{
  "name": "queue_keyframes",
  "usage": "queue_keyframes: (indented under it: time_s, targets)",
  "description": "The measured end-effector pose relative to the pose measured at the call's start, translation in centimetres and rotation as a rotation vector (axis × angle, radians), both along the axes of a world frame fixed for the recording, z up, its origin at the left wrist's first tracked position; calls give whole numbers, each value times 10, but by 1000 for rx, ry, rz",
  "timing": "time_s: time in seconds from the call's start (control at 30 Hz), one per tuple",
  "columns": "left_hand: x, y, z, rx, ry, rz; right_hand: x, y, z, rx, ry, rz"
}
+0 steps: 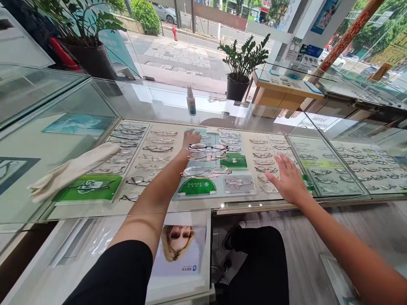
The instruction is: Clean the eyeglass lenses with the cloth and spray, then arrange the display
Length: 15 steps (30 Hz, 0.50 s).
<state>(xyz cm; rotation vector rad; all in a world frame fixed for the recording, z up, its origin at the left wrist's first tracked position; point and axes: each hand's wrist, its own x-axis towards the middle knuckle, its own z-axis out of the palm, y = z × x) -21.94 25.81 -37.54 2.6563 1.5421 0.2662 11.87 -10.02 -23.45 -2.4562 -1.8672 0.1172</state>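
My left hand (191, 137) reaches far out over the glass counter, just behind a dark-rimmed pair of eyeglasses (208, 147). Its fingers look loosely bent and apart, and I see nothing held in them. Nearer to me, a reddish pair of eyeglasses (205, 156) and a thin-rimmed pair of eyeglasses (206, 172) lie in line with the dark pair, seemingly on the glass top. My right hand (290, 178) is spread over the counter to the right, palm down and holding nothing. Rows of spectacle frames (264, 162) show through the glass beneath it.
A beige cloth (74, 171) lies on the counter at left. A small spray bottle (190, 101) stands at the back, with a potted plant (238, 84) behind it. Below the counter's front edge, an open drawer (206, 254) holds a printed picture (178, 250).
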Motion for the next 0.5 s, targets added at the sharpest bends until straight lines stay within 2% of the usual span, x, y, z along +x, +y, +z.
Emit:
queue_keyframes:
  time_s: [0.13, 0.27, 0.4, 0.5]
  targets:
    - [7, 14, -4, -12, 48, -9, 1, -1, -3, 24, -17, 4]
    - [14, 17, 2, -2, 74, -6, -2, 1, -1, 14, -38, 0]
    - [13, 6, 15, -15, 87, -13, -8, 5, 5, -53, 17, -30]
    - [-1, -12, 28, -24, 70, -66, -13, 7, 10, -55, 44, -36]
